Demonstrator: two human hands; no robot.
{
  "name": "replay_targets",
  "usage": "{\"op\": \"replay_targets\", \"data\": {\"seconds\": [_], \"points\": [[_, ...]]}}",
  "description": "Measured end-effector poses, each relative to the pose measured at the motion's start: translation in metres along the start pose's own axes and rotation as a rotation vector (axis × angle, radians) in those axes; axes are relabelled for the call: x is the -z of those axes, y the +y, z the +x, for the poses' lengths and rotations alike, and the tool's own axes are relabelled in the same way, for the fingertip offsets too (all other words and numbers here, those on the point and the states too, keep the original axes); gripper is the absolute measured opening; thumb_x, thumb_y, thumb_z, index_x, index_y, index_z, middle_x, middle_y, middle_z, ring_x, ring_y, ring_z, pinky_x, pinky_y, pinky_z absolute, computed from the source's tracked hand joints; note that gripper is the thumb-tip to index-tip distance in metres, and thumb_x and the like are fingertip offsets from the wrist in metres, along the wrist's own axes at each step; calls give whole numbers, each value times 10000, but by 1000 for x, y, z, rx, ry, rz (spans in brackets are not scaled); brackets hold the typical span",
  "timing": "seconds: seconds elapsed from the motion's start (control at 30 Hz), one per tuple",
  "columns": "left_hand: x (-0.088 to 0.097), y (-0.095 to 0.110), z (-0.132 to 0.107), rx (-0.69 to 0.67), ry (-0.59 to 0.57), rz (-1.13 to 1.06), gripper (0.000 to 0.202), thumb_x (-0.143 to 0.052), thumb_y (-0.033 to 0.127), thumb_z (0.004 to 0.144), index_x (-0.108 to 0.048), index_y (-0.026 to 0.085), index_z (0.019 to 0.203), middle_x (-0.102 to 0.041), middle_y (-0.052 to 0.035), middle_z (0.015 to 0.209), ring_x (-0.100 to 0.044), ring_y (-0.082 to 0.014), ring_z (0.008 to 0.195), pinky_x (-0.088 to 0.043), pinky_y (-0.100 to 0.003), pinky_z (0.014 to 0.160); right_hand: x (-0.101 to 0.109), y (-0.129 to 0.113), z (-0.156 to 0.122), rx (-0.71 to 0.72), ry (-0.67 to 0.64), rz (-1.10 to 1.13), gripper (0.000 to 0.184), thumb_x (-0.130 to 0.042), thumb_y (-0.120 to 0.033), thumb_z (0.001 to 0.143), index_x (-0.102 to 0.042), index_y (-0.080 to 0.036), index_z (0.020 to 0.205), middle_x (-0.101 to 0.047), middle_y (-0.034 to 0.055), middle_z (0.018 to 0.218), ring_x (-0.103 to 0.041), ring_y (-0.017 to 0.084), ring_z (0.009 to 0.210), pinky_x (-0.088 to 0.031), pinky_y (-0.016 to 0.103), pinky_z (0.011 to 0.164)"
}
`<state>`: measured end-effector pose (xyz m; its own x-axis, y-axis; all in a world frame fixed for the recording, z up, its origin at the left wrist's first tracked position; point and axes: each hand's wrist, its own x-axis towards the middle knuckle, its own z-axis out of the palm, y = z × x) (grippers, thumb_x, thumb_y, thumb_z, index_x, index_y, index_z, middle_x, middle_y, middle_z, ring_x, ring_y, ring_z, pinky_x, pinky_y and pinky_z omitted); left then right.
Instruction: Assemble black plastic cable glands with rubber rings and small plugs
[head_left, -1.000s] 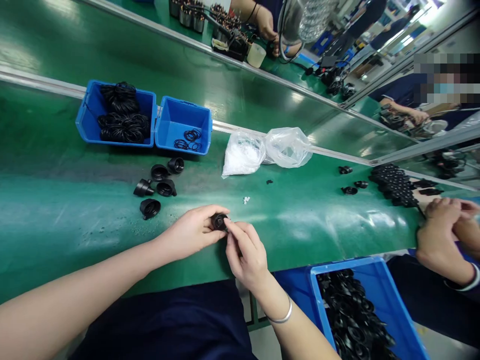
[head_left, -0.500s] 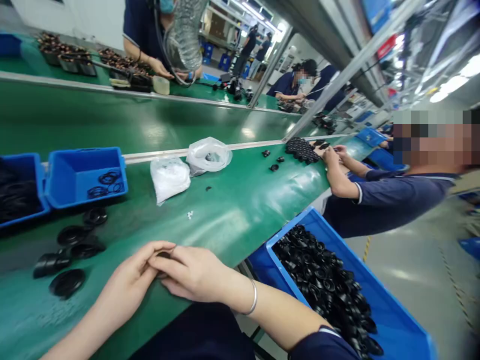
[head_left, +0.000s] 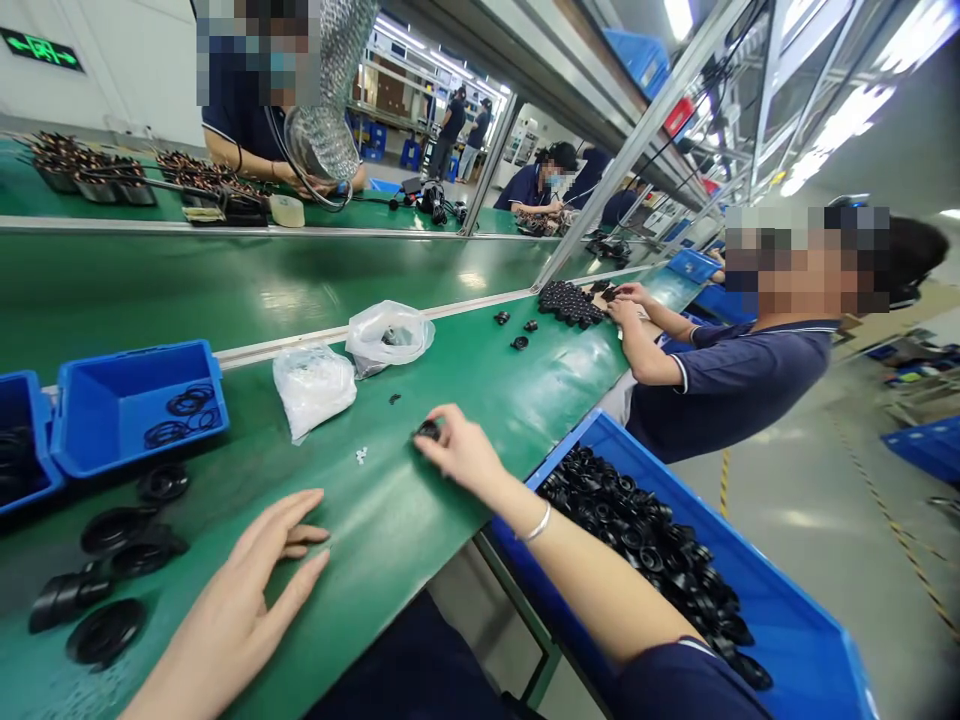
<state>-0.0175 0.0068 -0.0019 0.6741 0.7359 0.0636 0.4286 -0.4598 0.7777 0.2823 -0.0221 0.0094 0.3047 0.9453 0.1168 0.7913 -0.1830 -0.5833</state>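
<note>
Head view: the right hand (head_left: 466, 453) is pinching a small, round, black, plastic-looking part (head_left: 428, 430) by its side over the glossy green tabletop (head_left: 397, 520); the left hand (head_left: 247, 580) is holding nothing, fingers wide. Probably light and stiff, the part is suiting a side pinch.

A round black part (head_left: 428, 430) (partly covered) is in the right hand (head_left: 466, 455).
</note>
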Motion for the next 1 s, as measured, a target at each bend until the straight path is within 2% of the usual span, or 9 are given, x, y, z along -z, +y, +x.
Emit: {"op": "replay_targets", "data": {"seconds": [0.07, 0.17, 0.23, 0.33, 0.43, 0.57, 0.7, 0.83, 1.0], "points": [[6, -3, 3, -66, 85, 138, 464, -461, 413, 903, -358, 306, 1343, -459, -114, 1353, -591, -282, 1119, -484, -483, 968, 17, 33, 27, -186, 190, -15, 352, -595, -403, 807, -518, -187, 1073, -591, -56, 576, -574, 142, 500, -419, 240, 528], [14, -7, 7, -156, 180, 325, 441, -451, 377, 903, -389, 278, 1328, -457, -114, 1370, -511, -313, 1213, -407, -525, 1034, 36, 72, 53, -282, 371, -39, 507, -490, -337, 847, -361, -87, 1269, -660, 50, 801, -607, 171, 641, -454, 291, 627], [20, -8, 11, -157, 280, 456, 440, -449, 348, 899, -414, 247, 1326, -473, -137, 1364, -478, -346, 1243, -339, -569, 1065, 42, 87, 58, -311, 432, -46, 551, -461, -299, 842, -310, -46, 1307, -660, 89, 871, -612, 185, 704, -462, 316, 683], [33, -11, 14, -20, 483, 608, 501, -486, 342, 875, -415, 207, 1352, -431, -181, 1408, -381, -433, 1307, -241, -663, 1061, 38, 92, 54, -296, 424, -42, 526, -477, -263, 809, -376, -54, 1281, -659, 83, 871, -605, 188, 712, -462, 339, 729], [50, -13, 13, 127, 599, 651, 649, -538, 395, 839, -326, 193, 1418, -384, -179, 1451, -342, -479, 1315, -193, -691, 1058, 24, 81, 43, -226, 325, -2, 449, -503, -266, 793, -479, -91, 1206, -653, 65, 858, -587, 170, 654, -468, 339, 712], [66, -18, 12, 229, 545, 760, 639, -495, 448, 861, -338, 141, 1398, -480, -208, 1352, -458, -422, 1227, -334, -584, 1016, 2, 44, 26, -79, 69, 132, 312, -506, -295, 826, -573, -154, 1097, -644, 26, 802, -567, 127, 556, -472, 282, 584], [64, -18, 13, 224, 445, 859, 505, -424, 399, 905, -444, 123, 1328, -470, -217, 1359, -481, -397, 1198, -370, -529, 983, -20, -8, 10, 186, -123, 213, 182, -550, -264, 836, -633, -176, 972, -644, 34, 847, -585, 120, 646, -482, 262, 618], [60, -16, 15, 205, 390, 910, 447, -387, 335, 922, -469, 137, 1315, -434, -212, 1400, -556, -391, 1090, -419, -516, 895, -43, -41, 9, 308, -140, 227, 102, -554, -211, 851, -647, -184, 880, -618, 22, 829, -575, 119, 715, -477, 251, 675], [62, -19, 19, 173, 324, 968, 402, -348, 290, 942, -541, 110, 1245, -449, -192, 1401, -591, -356, 1033, -446, -472, 838, -57, -49, 13, 312, -31, 200, 99, -534, -159, 860, -622, -179, 822, -587, 6, 774, -551, 117, 700, -467, 243, 701]]}}
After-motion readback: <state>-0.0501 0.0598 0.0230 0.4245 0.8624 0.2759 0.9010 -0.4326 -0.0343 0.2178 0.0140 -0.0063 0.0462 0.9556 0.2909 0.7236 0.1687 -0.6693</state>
